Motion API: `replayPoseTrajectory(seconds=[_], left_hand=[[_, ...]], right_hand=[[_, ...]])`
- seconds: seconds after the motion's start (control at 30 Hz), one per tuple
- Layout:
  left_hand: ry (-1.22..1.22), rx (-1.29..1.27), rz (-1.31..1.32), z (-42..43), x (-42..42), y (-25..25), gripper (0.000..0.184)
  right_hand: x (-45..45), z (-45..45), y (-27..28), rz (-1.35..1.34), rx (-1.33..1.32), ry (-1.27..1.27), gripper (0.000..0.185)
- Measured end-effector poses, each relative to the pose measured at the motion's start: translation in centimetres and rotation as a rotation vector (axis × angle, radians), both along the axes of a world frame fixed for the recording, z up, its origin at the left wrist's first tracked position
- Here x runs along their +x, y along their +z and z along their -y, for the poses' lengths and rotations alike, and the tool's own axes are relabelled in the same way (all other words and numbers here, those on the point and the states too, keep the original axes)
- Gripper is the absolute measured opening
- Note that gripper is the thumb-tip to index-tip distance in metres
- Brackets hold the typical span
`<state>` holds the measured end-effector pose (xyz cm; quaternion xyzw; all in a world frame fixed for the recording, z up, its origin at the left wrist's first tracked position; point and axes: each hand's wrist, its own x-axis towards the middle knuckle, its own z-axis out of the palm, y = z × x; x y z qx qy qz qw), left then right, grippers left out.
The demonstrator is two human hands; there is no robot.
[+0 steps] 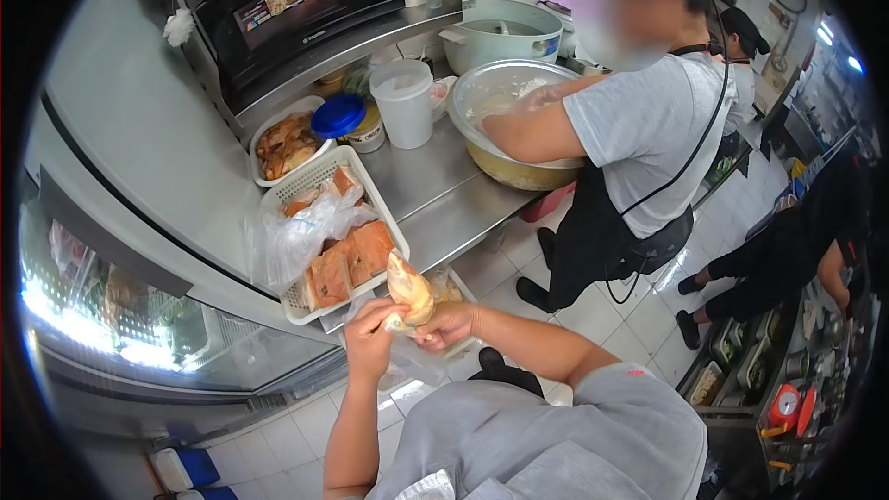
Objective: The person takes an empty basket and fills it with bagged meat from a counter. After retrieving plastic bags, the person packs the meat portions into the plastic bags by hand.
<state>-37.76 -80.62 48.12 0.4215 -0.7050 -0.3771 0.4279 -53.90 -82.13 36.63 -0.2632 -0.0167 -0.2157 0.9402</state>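
Both hands are closed on a yellowish, pale piece of raw chicken (410, 289) held up before the table's front corner. My left hand (370, 333) pinches its lower left side. My right hand (447, 325) grips it from the lower right. Below and behind the hands hangs a clear plastic bag (412, 363), partly hidden. A light tray (465, 289) with similar pale pieces shows just past my right hand. Beyond the chicken, a white perforated basket (394, 222) holds several orange-coloured slabs (370, 248) under a crumpled clear bag (310, 230).
The steel table (435, 199) carries a white bucket (404, 104), a blue-lidded tub (341, 118) and a bowl of browned meat (287, 143). A co-worker (639, 120) works in a large metal bowl (514, 83). A glass-fronted fridge (139, 306) stands left.
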Motion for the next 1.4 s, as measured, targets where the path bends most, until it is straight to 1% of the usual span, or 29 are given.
replayPoseTrajectory(seconds=[0.07, 0.1, 0.13, 0.17, 0.2, 0.27, 0.33, 0.37, 0.43, 0.47, 0.53, 0.57, 0.6, 0.67, 0.73, 0.77, 0.8, 0.83, 0.87, 0.93, 0.97, 1.07, 1.13, 1.17, 1.2, 1.23, 1.3, 1.33, 1.4], left_hand=[[-0.121, 0.024, -0.16, -0.3, 0.6, -0.2, 0.013], [-0.118, 0.025, -0.159, -0.2, 0.8, -0.5, 0.013], [-0.091, 0.171, -0.485, -0.1, 1.0, -0.9, 0.013], [-0.053, 0.316, -0.811, -0.3, 1.0, -0.6, 0.013], [-0.035, 0.317, -0.812, -0.6, 1.1, -0.2, 0.013], [-0.073, 0.449, -1.155, -1.5, 1.5, 1.5, 0.018], [-0.14, 0.486, -1.077, -2.3, 3.4, 1.6, 0.025], [-0.254, 0.369, -0.892, -2.4, 4.7, 0.6, 0.024], [-0.441, 0.183, -0.392, -2.8, 6.6, 1.1, 0.014], [-0.425, 0.182, -0.386, -3.4, 6.4, 2.4, 0.014], [-0.445, 0.056, 0.113, -4.5, 5.0, 4.3, 0.012], [-0.391, -0.044, 0.262, -4.6, 5.0, 3.9, 0.004], [-0.376, -0.046, 0.262, -4.8, 4.8, 3.3, 0.004], [-0.095, -0.277, 0.482, -4.8, 4.8, 1.6, 0.007], [-0.078, -0.219, 0.473, -4.2, 5.4, -0.4, 0.012], [0.02, -0.246, 0.4, -4.0, 5.4, -1.4, 0.011], [0.117, -0.27, 0.328, -4.0, 5.4, -2.2, 0.011], [0.145, -0.169, 0.231, -3.8, 5.5, -2.6, 0.011], [0.153, -0.164, 0.231, -3.4, 5.6, -3.1, 0.011], [0.26, -0.384, 0.241, -2.3, 5.8, -4.3, 0.011], [0.305, -0.351, 0.168, -2.0, 5.7, -4.5, 0.011], [0.35, -0.326, 0.067, -0.3, 5.7, -5.4, 0.011], [0.363, -0.308, 0.052, 1.2, 5.4, -4.9, 0.015], [0.357, -0.201, -0.109, 2.2, 5.2, -5.0, 0.017], [0.349, -0.094, -0.268, 3.1, 5.1, -4.9, 0.019], [0.346, -0.089, -0.267, 3.9, 5.1, -4.6, 0.019], [0.329, 0.12, -0.318, 5.2, 4.9, -4.3, 0.021], [0.329, 0.123, -0.32, 5.9, 4.4, -4.6, 0.021], [0.251, 0.25, -0.732, 6.9, 2.7, -4.8, 0.02]], right_hand=[[-0.9, 1.0, 2.5, -0.284, -0.224, 0.041, 0.02], [-0.6, 0.4, 5.3, -0.235, -0.161, 0.003, 0.018], [0.2, -0.2, 6.2, -0.233, -0.159, 0.007, 0.018], [1.2, -0.8, 6.5, -0.262, -0.122, -0.114, 0.019], [2.1, -1.3, 6.8, -0.288, -0.084, -0.228, 0.02], [3.2, -1.6, 7.3, -0.177, -0.113, -0.196, 0.02], [3.4, -1.1, 7.8, -0.323, -0.401, -0.122, 0.02], [3.5, -0.6, 8.1, -0.314, -0.399, -0.104, 0.02], [3.5, 0.8, 8.9, -0.441, -0.826, -0.035, 0.022], [3.6, 1.4, 9.3, -0.426, -0.829, -0.023, 0.022], [3.6, 3.0, 10.4, -0.484, -1.137, 0.04, 0.021], [3.3, 3.7, 11.0, -0.475, -1.145, 0.053, 0.021], [3.0, 4.4, 11.5, -0.537, -1.221, 0.008, 0.02], [3.2, 5.1, 11.3, -0.588, -1.304, -0.029, 0.019], [3.8, 6.0, 9.7, -0.629, -1.406, -0.262, 0.02], [4.2, 6.0, 9.6, -0.62, -1.405, -0.255, 0.02], [4.5, 5.8, 9.5, -0.768, -1.399, -0.302, 0.021], [4.9, 5.7, 9.3, -0.917, -1.388, -0.348, 0.023], [5.3, 5.5, 9.1, -0.912, -1.388, -0.338, 0.023], [6.1, 5.1, 8.5, -1.085, -1.464, -0.5, 0.024], [6.4, 5.0, 8.4, -1.087, -1.465, -0.493, 0.024], [7.4, 4.7, 8.3, -1.153, -1.315, -0.723, 0.025], [7.4, 5.1, 9.0, -0.991, -0.389, -0.555, 0.026], [7.4, 4.9, 9.3, -0.861, -0.299, -0.586, 0.022], [7.7, 4.5, 9.5, -0.862, -0.294, -0.587, 0.022], [8.0, 4.1, 9.8, -0.797, -0.23, -0.725, 0.022], [8.4, 3.2, 10.4, -0.743, -0.163, -0.963, 0.019], [8.6, 2.9, 10.0, -0.746, -0.161, -0.962, 0.019], [8.4, 2.6, 8.8, -0.861, -0.384, -1.229, 0.013]])
